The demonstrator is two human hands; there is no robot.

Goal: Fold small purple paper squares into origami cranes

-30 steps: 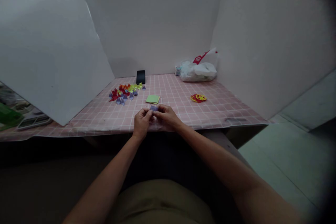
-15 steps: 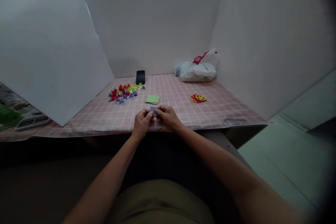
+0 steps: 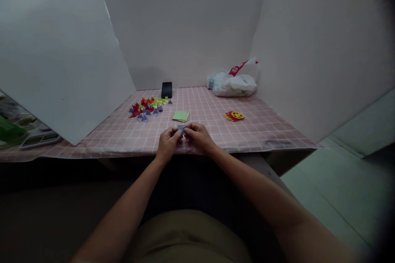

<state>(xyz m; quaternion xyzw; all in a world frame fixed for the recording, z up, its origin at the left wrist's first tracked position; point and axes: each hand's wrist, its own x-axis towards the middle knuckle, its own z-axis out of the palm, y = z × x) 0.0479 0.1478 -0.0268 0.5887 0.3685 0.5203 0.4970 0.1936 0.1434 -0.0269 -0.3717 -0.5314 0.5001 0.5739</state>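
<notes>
Between both hands, near the table's front edge, is a small piece of purple paper point(image 3: 182, 127), partly folded. My left hand point(image 3: 168, 143) pinches its left side between thumb and fingers. On the right side my right hand point(image 3: 200, 136) grips it the same way. Fingertips cover much of the paper, so its exact folds are hidden. Just beyond the hands lies a stack of square paper sheets point(image 3: 180, 116), light green on top. To the left sits a pile of small folded paper pieces point(image 3: 145, 109) in red, orange, yellow and purple.
Red and yellow cut-out shapes point(image 3: 234, 116) lie on the right of the checked tablecloth point(image 3: 203, 107). A black phone point(image 3: 166, 90) and a white plastic bag point(image 3: 236, 85) are at the back. White panels point(image 3: 185, 28) enclose the table on three sides. A scale-like device point(image 3: 41, 139) stands far left.
The view has shifted slightly, moving the scene a little to the right. Both hands keep their hold on the purple paper, and a little more of it shows above the fingertips.
</notes>
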